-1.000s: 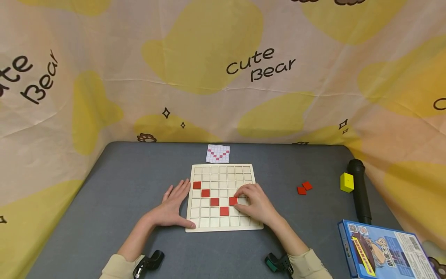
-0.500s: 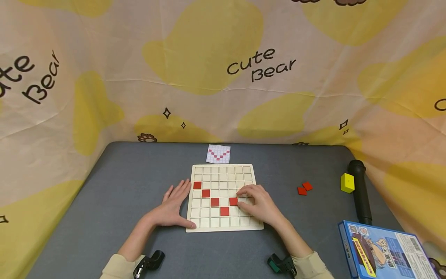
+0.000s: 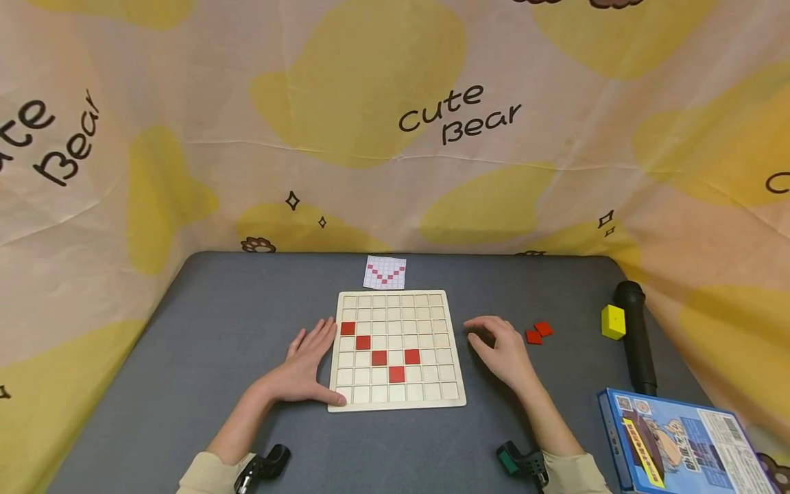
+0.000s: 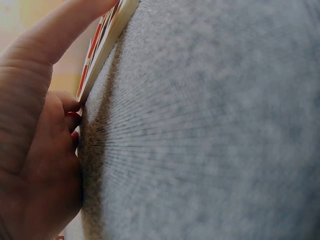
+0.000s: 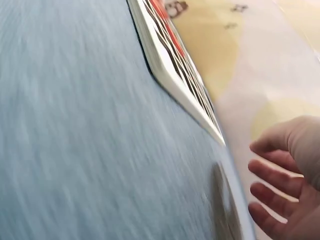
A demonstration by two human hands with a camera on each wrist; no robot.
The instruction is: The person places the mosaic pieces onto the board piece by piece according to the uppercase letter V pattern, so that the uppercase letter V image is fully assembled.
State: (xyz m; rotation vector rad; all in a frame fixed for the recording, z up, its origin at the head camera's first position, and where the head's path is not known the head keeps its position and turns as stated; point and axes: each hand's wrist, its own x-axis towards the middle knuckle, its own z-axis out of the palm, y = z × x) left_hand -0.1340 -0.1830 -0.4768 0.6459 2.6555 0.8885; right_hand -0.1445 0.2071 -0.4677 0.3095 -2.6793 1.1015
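Fingers of right hand (image 3: pixel 503 351): loosely curved, empty, right of board (image 3: pixel 401 407). Left hand (image 3: pixel 302 374): fingers spread, at board's left edge. Five red tiles (image 3: pixel 379 358) in board; two loose tiles (image 3: pixel 543 328) right of board. Card (image 3: pixel 385 272) beyond board shows seven-square V; judged two placements left.

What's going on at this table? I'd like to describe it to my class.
Someone's left hand rests against the left edge of a white board marked in squares. Five red tiles sit on it in an uneven V, its left arm longer. The right hand is off the board, holding nothing that I can see, near two loose red tiles on the table. Beyond the board lies a small card showing a fuller V of red squares.
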